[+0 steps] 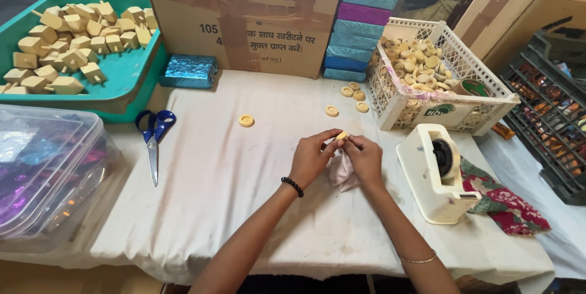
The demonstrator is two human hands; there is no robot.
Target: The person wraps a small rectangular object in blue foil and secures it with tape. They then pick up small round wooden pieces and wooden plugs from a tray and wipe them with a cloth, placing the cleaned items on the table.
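Left hand [312, 158] and right hand [364, 158] meeting fingertip to fingertip over the middle of the surface [232, 208], pinched together on a small pale wooden ring [341, 136]. Pinkish cloth [340, 172] bunched under the right palm, touching the white sheet. Open sheet to the near left of the hands, reaching the near edge. Loose rings [246, 121] scattered farther out, one at far left, several near the white lattice basket [482, 111] heaped with the same rings. Cream tape dispenser [430, 178] just right of the right hand, close to the right edge, partly on a floral cloth [506, 205]. Blue-handled scissors [153, 138] well left, beside a clear lidded box [43, 172]. Teal tray [131, 77] of wooden tops and a cardboard box [244, 13] along the far side.
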